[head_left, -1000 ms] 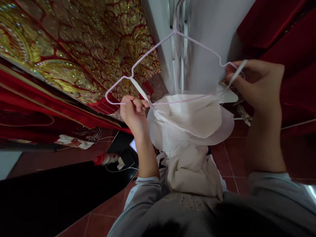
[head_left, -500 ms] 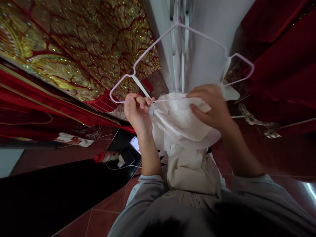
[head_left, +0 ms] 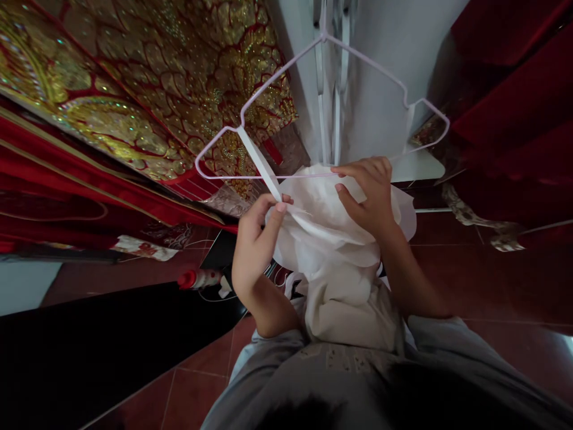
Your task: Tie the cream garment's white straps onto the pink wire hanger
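Observation:
A pale lilac wire hanger (head_left: 286, 77) hangs in front of a white wall. A white garment (head_left: 340, 239) is slung from it by thin white straps (head_left: 262, 164) looped at both ends. My left hand (head_left: 255, 245) pinches the fabric at the base of the left strap. My right hand (head_left: 369, 194) grips the bunched top edge of the garment just under the hanger bar.
A red and gold embroidered cloth (head_left: 147, 89) hangs at the left, dark red fabric (head_left: 514, 107) at the right. Below lie a red tiled floor (head_left: 492, 275), a black surface (head_left: 102, 346) and a red-capped bottle (head_left: 199, 279).
My right hand left the hanger's right end and came down onto the top of the garment. My left hand slid lower along the strap to the fabric.

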`<state>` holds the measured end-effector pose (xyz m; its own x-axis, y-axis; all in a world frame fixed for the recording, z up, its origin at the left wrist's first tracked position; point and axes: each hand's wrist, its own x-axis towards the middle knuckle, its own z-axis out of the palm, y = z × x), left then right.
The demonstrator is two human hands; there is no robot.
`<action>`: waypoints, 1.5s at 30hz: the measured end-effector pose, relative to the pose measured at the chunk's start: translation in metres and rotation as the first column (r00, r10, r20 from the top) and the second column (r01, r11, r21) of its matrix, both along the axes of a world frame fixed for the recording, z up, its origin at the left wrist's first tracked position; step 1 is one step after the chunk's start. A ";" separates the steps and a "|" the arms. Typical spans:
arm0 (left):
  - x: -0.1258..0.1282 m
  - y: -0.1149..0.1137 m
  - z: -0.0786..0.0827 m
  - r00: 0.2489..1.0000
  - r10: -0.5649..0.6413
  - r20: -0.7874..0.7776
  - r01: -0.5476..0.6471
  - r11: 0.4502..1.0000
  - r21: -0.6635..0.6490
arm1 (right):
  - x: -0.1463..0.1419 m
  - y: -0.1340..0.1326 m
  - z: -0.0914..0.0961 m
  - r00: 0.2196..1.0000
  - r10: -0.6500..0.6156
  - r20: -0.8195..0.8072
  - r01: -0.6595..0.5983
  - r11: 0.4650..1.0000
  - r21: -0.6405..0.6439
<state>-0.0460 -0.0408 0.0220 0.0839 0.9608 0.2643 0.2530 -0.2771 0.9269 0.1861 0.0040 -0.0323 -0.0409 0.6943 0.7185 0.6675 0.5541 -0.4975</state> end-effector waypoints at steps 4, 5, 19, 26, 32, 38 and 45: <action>0.006 0.016 0.000 0.985 0.112 0.129 -0.123 0.989 0.079 | 0.003 -0.002 0.002 0.999 0.038 0.007 -0.038 0.999 0.031; 0.009 0.020 -0.004 0.975 0.144 0.172 -0.162 0.982 0.092 | 0.003 -0.003 0.002 0.999 0.042 0.004 -0.042 0.998 0.036; -0.002 0.035 -0.010 0.773 0.302 0.558 -0.442 0.888 0.131 | 0.004 0.000 0.000 0.999 0.031 -0.012 -0.031 1.000 0.000; 0.003 0.035 0.012 0.747 0.112 0.655 -0.238 0.966 0.105 | -0.002 -0.006 0.002 1.000 0.006 0.011 -0.006 1.000 0.015; -0.011 0.039 0.007 0.586 0.052 0.808 -0.181 0.981 0.068 | -0.008 -0.006 0.001 1.000 -0.012 0.016 0.012 1.000 -0.014; -0.028 0.041 0.017 0.701 -0.109 0.705 -0.108 0.961 0.256 | -0.017 -0.007 0.001 1.000 -0.003 0.025 0.003 1.000 -0.006; 0.010 0.042 0.025 0.728 0.036 0.684 -0.319 0.901 0.292 | -0.012 -0.005 0.003 1.000 0.021 0.012 -0.020 1.000 -0.019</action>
<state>-0.0364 0.0008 0.0470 -0.4060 0.7552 0.5147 -0.2893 -0.6404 0.7115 0.1743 -0.0009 -0.0295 -0.0641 0.7064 0.7049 0.6623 0.5585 -0.4994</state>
